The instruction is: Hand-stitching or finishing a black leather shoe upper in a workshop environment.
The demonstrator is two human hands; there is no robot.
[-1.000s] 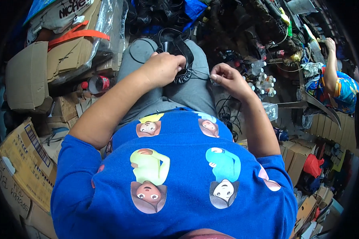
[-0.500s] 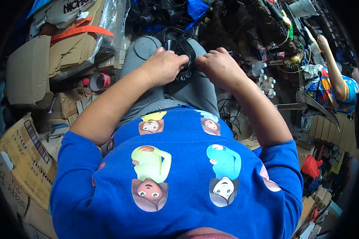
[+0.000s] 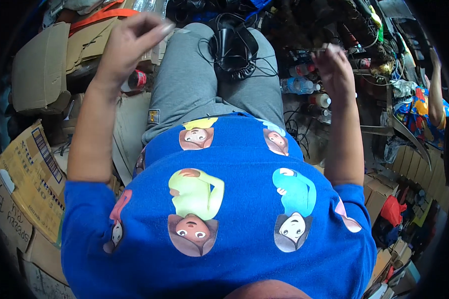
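Observation:
A black leather piece (image 3: 229,47), shaped like a shoe or sandal upper with a strap and a gathered edge, rests between my knees on grey trousers (image 3: 182,74). Thin black cord (image 3: 265,67) loops out from it on both sides. My left hand (image 3: 134,44) is raised to the left of it, thumb and forefinger pinched together; a faint thin line shows at their tips, too fine to name. My right hand (image 3: 336,70) is up on the other side, fingers curled together and slightly blurred. What it pinches, if anything, cannot be made out. Neither hand touches the leather piece.
Cardboard boxes (image 3: 40,70) are stacked on the left, beside a red-labelled bottle (image 3: 134,79). Plastic bottles (image 3: 299,85) lie right of my knees. A curved metal blade (image 3: 413,135) juts out farther right, near another person's patterned sleeve (image 3: 421,107).
Both hands have left the black leather piece and moved up and apart, left hand to the left, right hand to the right. Loops of cord now show around the piece.

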